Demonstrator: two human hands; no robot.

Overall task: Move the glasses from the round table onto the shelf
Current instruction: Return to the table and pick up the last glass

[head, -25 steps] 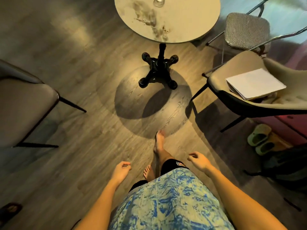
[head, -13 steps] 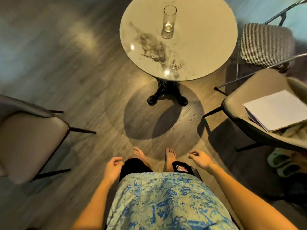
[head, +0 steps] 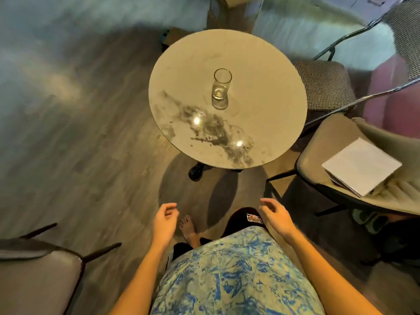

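A tall, clear drinking glass (head: 221, 88) stands upright near the middle of the round table (head: 268, 92) — empty, thick-based. No writing is legible; a small patch on the dark shorts (head: 254, 218) is too blurred to read. Left hand (head: 164, 221) and right hand (head: 276, 215) hang loosely open, holding nothing — both well short of the glass.

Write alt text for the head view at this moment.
A single clear drinking glass stands upright near the middle of a round marble-patterned table, seen from above. The person's left hand and right hand hang empty and loosely open short of the table, with chairs on either side.
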